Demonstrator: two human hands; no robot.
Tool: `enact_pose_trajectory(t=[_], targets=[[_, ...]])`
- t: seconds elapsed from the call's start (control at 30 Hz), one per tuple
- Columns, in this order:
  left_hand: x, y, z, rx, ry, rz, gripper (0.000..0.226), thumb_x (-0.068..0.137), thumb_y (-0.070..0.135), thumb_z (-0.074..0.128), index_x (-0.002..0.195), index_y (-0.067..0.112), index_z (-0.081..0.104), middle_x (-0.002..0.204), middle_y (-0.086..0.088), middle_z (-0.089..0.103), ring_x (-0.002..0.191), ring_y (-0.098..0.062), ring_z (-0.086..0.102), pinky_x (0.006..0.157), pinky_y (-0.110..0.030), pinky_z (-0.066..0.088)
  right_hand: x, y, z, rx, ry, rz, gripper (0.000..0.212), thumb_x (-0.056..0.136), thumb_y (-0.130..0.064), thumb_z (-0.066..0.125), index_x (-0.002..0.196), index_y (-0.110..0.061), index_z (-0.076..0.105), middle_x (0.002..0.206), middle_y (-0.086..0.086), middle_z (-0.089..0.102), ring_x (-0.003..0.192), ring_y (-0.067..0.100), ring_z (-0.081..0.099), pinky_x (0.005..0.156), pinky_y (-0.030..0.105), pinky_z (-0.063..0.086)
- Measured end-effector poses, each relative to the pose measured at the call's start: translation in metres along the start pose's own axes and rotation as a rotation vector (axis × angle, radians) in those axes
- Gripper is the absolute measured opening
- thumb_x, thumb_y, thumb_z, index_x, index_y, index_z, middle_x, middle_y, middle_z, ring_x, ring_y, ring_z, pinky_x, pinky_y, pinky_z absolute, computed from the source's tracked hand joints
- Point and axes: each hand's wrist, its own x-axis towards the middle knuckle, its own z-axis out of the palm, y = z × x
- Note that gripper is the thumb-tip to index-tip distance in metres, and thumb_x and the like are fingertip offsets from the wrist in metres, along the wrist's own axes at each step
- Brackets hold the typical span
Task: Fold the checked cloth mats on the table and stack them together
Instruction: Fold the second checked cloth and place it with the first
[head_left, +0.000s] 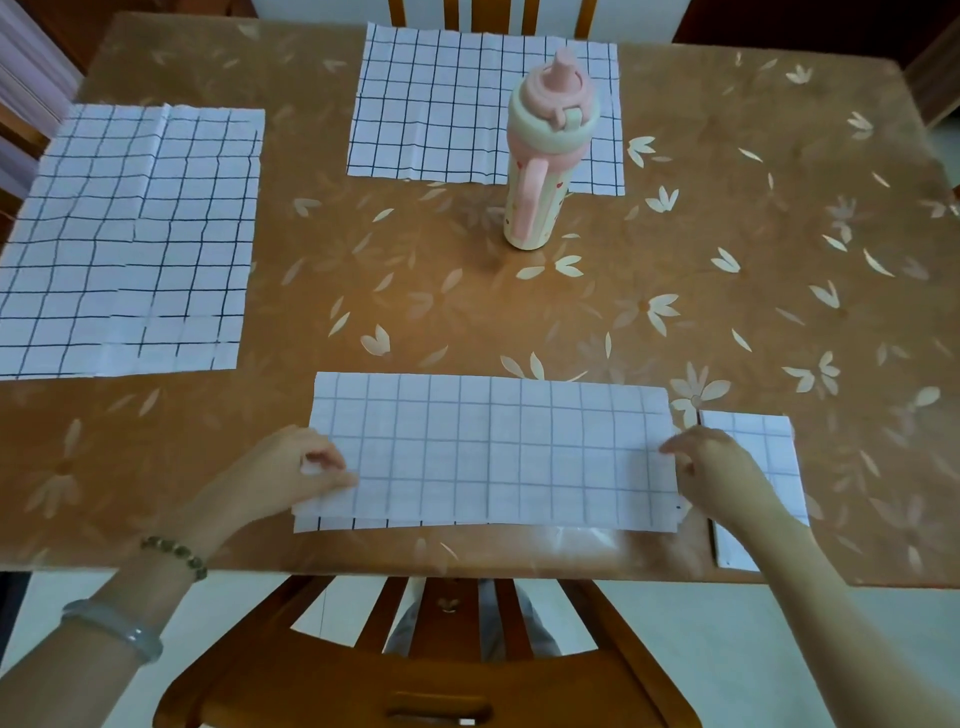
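Mat (488, 452) folded once, left hand (291, 462) and right hand (714, 470) pinching its ends; folded mat (771, 441) beside; left mat (130, 234), far mat (431, 104) lie unfolded.

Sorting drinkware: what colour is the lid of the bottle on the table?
The lid is pink, on a pale cream bottle; head view shows it best.

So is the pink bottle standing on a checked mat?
No, the pink bottle stands on the bare table, just in front of the far mat.

Four checked mats (124, 239) (483, 109) (488, 452) (774, 447) (two flat, two folded); one pink bottle (540, 171); two hands (296, 467) (722, 473); two wooden chairs (415, 675) (493, 15)
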Motion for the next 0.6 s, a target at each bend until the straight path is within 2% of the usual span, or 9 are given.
enact_pose_trajectory(t=[0.1, 0.13, 0.23, 0.3, 0.4, 0.5, 0.6], targets=[[0.016, 0.027, 0.018, 0.075, 0.346, 0.276, 0.046, 0.097, 0.046, 0.036, 0.113, 0.015, 0.065, 0.114, 0.004, 0.061, 0.11, -0.01, 0.049, 0.096, -0.028, 0.039, 0.012, -0.047, 0.011, 0.153, 0.308, -0.115, 0.039, 0.069, 0.009, 0.046, 0.096, -0.003, 0.071, 0.104, 0.018, 0.065, 0.094, 0.041, 0.06, 0.077, 0.042, 0.051], [0.025, 0.04, 0.028, 0.15, 0.399, 0.326, 0.052, 0.097, 0.044, 0.029, 0.123, 0.012, 0.06, 0.125, -0.001, 0.059, 0.12, -0.014, 0.046, 0.103, -0.031, 0.035, 0.018, -0.068, 0.02, 0.188, 0.346, -0.169, 0.039, 0.069, 0.004, 0.046, 0.1, -0.002, 0.069, 0.108, 0.021, 0.064, 0.094, 0.042, 0.061, 0.079, 0.045, 0.052], [0.056, 0.07, 0.058, 0.344, 0.352, 0.326, 0.059, 0.098, 0.038, 0.018, 0.148, 0.01, 0.031, 0.155, -0.006, 0.032, 0.145, -0.021, 0.024, 0.119, -0.038, 0.018, 0.033, -0.135, 0.057, 0.23, 0.286, -0.332, 0.045, 0.08, -0.007, 0.04, 0.121, 0.001, 0.057, 0.131, 0.027, 0.051, 0.114, 0.043, 0.053, 0.095, 0.05, 0.044], [0.071, 0.084, 0.077, 0.423, 0.352, 0.311, 0.058, 0.099, 0.036, 0.016, 0.151, 0.009, 0.016, 0.159, -0.008, 0.02, 0.147, -0.018, 0.01, 0.121, -0.042, 0.009, 0.04, -0.169, 0.082, 0.196, 0.22, -0.391, 0.051, 0.084, -0.016, 0.036, 0.129, 0.001, 0.052, 0.137, 0.026, 0.047, 0.126, 0.041, 0.047, 0.101, 0.053, 0.038], [0.086, 0.085, 0.095, 0.461, 0.356, 0.227, 0.056, 0.1, 0.034, 0.015, 0.151, 0.01, 0.012, 0.159, -0.009, 0.02, 0.147, -0.019, 0.009, 0.119, -0.045, 0.007, 0.051, -0.188, 0.107, 0.172, 0.174, -0.34, 0.052, 0.09, -0.024, 0.034, 0.133, 0.001, 0.049, 0.14, 0.022, 0.047, 0.131, 0.035, 0.044, 0.106, 0.052, 0.037], [0.091, 0.079, 0.102, 0.421, 0.366, 0.156, 0.06, 0.1, 0.044, 0.012, 0.152, 0.014, 0.013, 0.159, -0.005, 0.019, 0.147, -0.017, 0.009, 0.119, -0.044, 0.004, 0.058, -0.174, 0.119, 0.074, 0.137, -0.325, 0.055, 0.099, -0.033, 0.025, 0.137, 0.001, 0.045, 0.144, 0.018, 0.043, 0.136, 0.031, 0.037, 0.113, 0.047, 0.022], [0.091, 0.066, 0.102, 0.402, 0.385, 0.087, 0.067, 0.098, 0.056, 0.006, 0.153, 0.018, 0.008, 0.16, -0.003, 0.006, 0.148, -0.018, 0.003, 0.12, -0.046, 0.003, 0.059, -0.145, 0.118, -0.001, 0.155, -0.331, 0.058, 0.101, -0.037, 0.019, 0.141, -0.002, 0.039, 0.147, 0.018, 0.038, 0.139, 0.031, 0.032, 0.114, 0.047, 0.019]])
